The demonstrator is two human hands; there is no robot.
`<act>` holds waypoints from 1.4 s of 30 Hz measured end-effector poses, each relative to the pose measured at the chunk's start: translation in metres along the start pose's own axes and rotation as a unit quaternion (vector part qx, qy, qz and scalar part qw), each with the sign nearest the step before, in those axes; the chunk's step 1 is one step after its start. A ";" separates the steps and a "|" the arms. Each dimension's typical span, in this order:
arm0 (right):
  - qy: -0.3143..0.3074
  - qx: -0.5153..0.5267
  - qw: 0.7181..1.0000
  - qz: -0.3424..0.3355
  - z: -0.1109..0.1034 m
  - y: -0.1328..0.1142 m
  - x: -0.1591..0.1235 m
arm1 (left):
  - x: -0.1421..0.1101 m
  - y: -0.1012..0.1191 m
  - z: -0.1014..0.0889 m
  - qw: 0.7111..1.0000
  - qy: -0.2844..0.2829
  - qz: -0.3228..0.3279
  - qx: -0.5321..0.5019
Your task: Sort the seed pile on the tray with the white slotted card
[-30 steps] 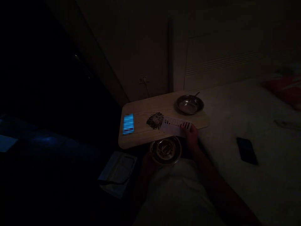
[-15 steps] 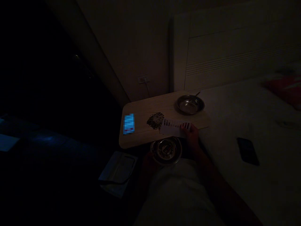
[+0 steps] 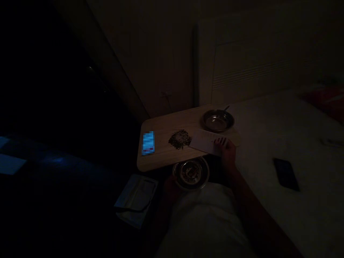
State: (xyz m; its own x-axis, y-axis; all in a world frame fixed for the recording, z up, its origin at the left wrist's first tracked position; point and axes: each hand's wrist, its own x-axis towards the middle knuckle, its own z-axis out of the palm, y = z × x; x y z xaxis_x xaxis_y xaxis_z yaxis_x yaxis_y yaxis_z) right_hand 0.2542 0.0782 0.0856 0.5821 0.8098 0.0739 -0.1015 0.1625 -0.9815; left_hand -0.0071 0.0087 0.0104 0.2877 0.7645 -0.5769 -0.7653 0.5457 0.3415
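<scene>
My right hand (image 3: 227, 148) pinches the right end of a pale flat card (image 3: 204, 140) with a row of dark stripes along its upper edge. The card's left end is at the right side of a loose heap of small dark bits, like seeds (image 3: 179, 139), on the wooden tabletop (image 3: 156, 159). Below the table's near edge, my left hand (image 3: 172, 184) grips the left rim of a round metal bowl (image 3: 177, 179); its fingers are mostly lost in the dark. Some dark bits lie inside this bowl.
A second metal bowl (image 3: 218, 121) with a handle sticking up behind it stands at the table's back right. A lit, blurred-out screen (image 3: 148, 143) lies at the left. A phone (image 3: 286, 174) rests on the bed (image 3: 263, 143). A pale package (image 3: 137, 199) is low at the left.
My right hand has moved a little to the right with the card, whose tilt has changed. The left hand and its bowl stay nearly where they were.
</scene>
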 end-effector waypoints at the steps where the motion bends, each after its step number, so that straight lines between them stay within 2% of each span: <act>1: -0.002 -0.001 1.000 0.004 0.001 -0.001 -0.001 | 0.000 0.001 0.000 1.000 0.003 -0.003 0.001; 5: -0.067 0.011 0.997 0.043 0.011 -0.002 -0.012 | -0.003 0.002 0.002 1.000 0.013 -0.022 0.007; 10: -0.131 0.021 0.990 0.055 0.023 0.004 -0.025 | -0.004 -0.001 0.005 1.000 0.006 0.022 0.004; 12: -0.121 0.005 0.992 0.043 0.023 0.007 -0.024 | -0.001 -0.002 0.004 1.000 0.000 0.025 0.003; 16: -0.033 -0.029 0.999 -0.003 0.016 0.013 -0.013 | 0.001 -0.002 -0.001 1.000 0.009 0.015 0.005; 22: 0.012 -0.038 0.999 -0.034 0.012 0.008 -0.007 | -0.001 -0.002 -0.004 1.000 -0.005 0.019 0.006; 25: 0.002 -0.034 0.999 -0.032 0.015 0.005 -0.012 | 0.002 -0.003 -0.003 1.000 0.000 0.015 0.008; 36: -0.105 -0.037 0.994 -0.020 0.031 0.006 -0.030 | -0.006 -0.003 0.006 1.000 0.001 0.017 -0.003; 39: -0.099 -0.047 0.993 -0.033 0.031 0.007 -0.027 | -0.004 -0.002 0.004 1.000 0.004 0.016 -0.004; 42: -0.061 -0.056 0.996 -0.045 0.029 0.008 -0.022 | -0.003 -0.001 0.004 1.000 0.008 0.013 0.000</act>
State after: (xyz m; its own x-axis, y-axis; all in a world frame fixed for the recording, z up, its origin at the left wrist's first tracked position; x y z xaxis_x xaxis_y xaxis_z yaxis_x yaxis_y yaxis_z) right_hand 0.2175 0.0779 0.0812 0.4819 0.8583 0.1764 0.0404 0.1793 -0.9830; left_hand -0.0045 0.0071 0.0148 0.2586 0.7728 -0.5796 -0.7722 0.5258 0.3566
